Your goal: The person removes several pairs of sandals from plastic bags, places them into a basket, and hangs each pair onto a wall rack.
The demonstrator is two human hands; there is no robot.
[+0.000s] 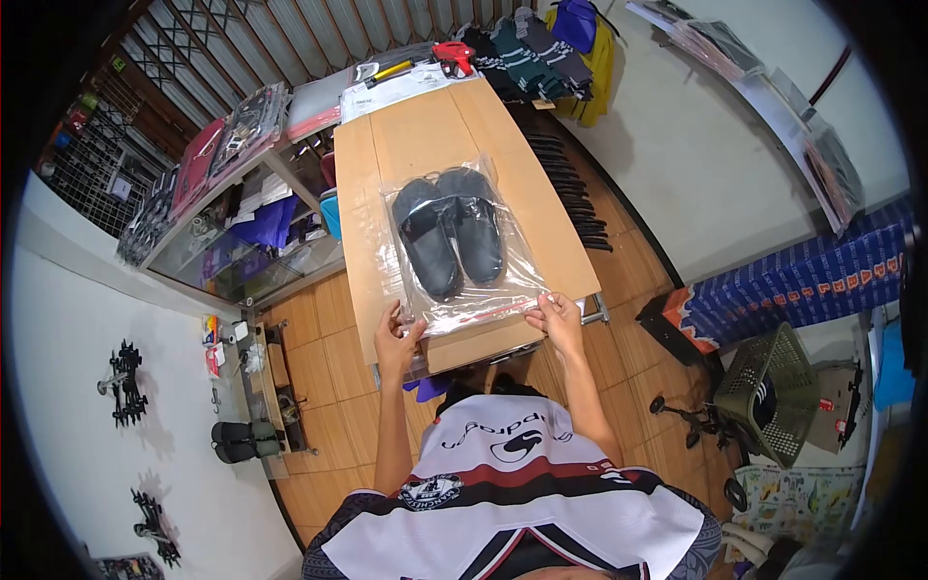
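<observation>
A pair of black slide sandals (452, 232) lies side by side inside a clear plastic bag (527, 266) on the cardboard-topped table. A red line runs along the bag's near edge, between my two hands. My left hand (396, 338) is at the near left corner of the bag, thumb and fingers on the plastic; part of its grip is hidden. At the near right corner, my right hand (558, 321) pinches the bag's edge close to the end of the red line.
A red tool (454, 56) and a yellow-and-black tube (390, 72) lie at the table's far end. To the left stands a glass display case (227, 242). Black hangers (570, 188) line the table's right side; a green basket (773, 396) and blue boxes (793, 290) are at right.
</observation>
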